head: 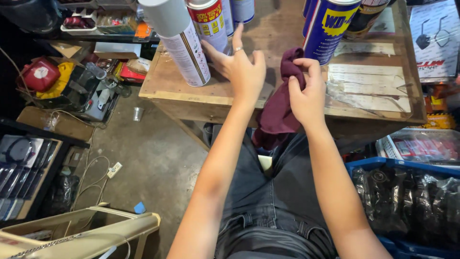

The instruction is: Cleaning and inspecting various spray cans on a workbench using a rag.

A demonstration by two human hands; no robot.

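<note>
A: What is the right hand (306, 93) doing?

B: Its fingers are curled tight around a maroon rag (278, 112). The rag's top is bunched in the fist just beside a blue can (328, 29), and the rest hangs down over the table (191, 88) edge toward the lap.

A: And the left hand (242, 69)?

B: Fingers spread wide, gripping nothing. They reach for a red-topped can (209, 24); I cannot tell whether the fingertips touch it. A ring (237, 49) sits on one finger.

A: Anything else close?

B: A white can (179, 43) stands just left of the red-topped one, near the table's front edge.
</note>
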